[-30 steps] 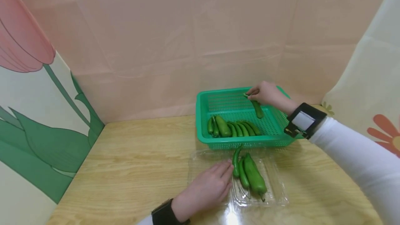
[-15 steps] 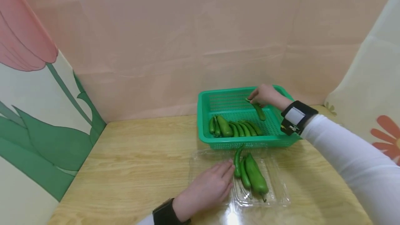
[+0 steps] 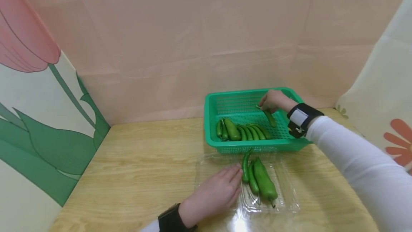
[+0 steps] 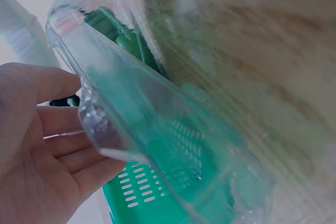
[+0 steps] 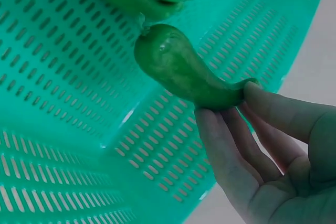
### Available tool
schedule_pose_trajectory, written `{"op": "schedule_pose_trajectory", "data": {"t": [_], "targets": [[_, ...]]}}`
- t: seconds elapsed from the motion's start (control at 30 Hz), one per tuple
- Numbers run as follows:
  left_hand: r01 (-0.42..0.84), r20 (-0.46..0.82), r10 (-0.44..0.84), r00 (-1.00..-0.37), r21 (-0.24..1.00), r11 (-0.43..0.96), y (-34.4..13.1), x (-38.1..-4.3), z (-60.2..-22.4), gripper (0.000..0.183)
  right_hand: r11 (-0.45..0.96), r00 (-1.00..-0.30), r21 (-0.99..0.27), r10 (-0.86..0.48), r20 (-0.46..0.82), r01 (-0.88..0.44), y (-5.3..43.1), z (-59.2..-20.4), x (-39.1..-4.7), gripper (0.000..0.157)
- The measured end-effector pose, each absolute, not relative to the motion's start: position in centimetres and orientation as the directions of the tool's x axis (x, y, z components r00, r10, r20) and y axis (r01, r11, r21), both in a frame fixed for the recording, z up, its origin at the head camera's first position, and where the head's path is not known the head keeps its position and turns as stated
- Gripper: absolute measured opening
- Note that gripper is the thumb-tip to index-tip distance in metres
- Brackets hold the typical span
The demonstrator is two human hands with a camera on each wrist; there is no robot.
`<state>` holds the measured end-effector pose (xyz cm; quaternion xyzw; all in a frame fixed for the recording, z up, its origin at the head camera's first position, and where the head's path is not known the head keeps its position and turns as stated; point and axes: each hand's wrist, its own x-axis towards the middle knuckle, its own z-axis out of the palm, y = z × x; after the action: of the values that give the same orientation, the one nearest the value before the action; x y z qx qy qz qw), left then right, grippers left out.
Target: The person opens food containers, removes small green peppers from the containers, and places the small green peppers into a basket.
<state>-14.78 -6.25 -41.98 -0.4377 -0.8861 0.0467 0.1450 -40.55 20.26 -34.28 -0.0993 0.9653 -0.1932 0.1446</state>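
In the head view my right hand (image 3: 275, 100) is over the green basket (image 3: 210, 139), pinching a green pepper (image 3: 270, 118) by its narrow end. The right wrist view shows that pepper (image 5: 178, 66) between thumb and fingertips, its thick stem end pointing away. My left hand (image 3: 214, 194) is at the clear plastic container (image 3: 251, 208); in the left wrist view thumb and fingers hold the container's edge (image 4: 86, 98). Three green peppers lie in the container: one slim and curved (image 3: 245, 169), one slim (image 3: 253, 180), one thick (image 3: 264, 182).
Several green peppers (image 3: 231, 130) lie in a row along the basket's near side. Basket and container stand close together on a wooden table (image 3: 145, 160). A pink cloth (image 3: 154, 63) hangs behind, with printed sheets (image 3: 58, 146) at the sides.
My right hand has moved slightly down and right inside the basket, lowering the pepper it holds. The left hand stays at the container.
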Motion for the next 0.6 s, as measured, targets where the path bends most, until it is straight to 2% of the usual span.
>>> {"op": "schedule_pose_trajectory", "data": {"t": [0.1, 0.33, 0.53, 0.6], "targets": [[0.763, 0.213, 0.789, -0.576, -0.205, 0.612, -6.2, -14.8, -42.0, 0.049, 0.915, -0.933, -0.387, -0.231, -0.275, -0.113, 20.3, -34.8, -40.6, 0.032], [0.763, 0.201, 0.788, -0.582, -0.198, 0.615, -6.2, -14.7, -41.9, 0.049, 0.869, -0.918, -0.494, -0.21, -0.336, -0.018, 20.5, -35.9, -40.6, 0.033], [0.765, 0.222, 0.791, -0.57, -0.207, 0.609, -6.1, -14.7, -42.1, 0.049, 0.898, -0.879, -0.437, -0.177, -0.443, 0.039, 19.9, -36.3, -40.7, 0.034], [0.765, 0.227, 0.792, -0.567, -0.211, 0.608, -6.2, -14.7, -42.1, 0.049, 0.883, -0.878, -0.47, -0.216, -0.427, 0.011, 20.3, -36.5, -40.2, 0.035]]}}
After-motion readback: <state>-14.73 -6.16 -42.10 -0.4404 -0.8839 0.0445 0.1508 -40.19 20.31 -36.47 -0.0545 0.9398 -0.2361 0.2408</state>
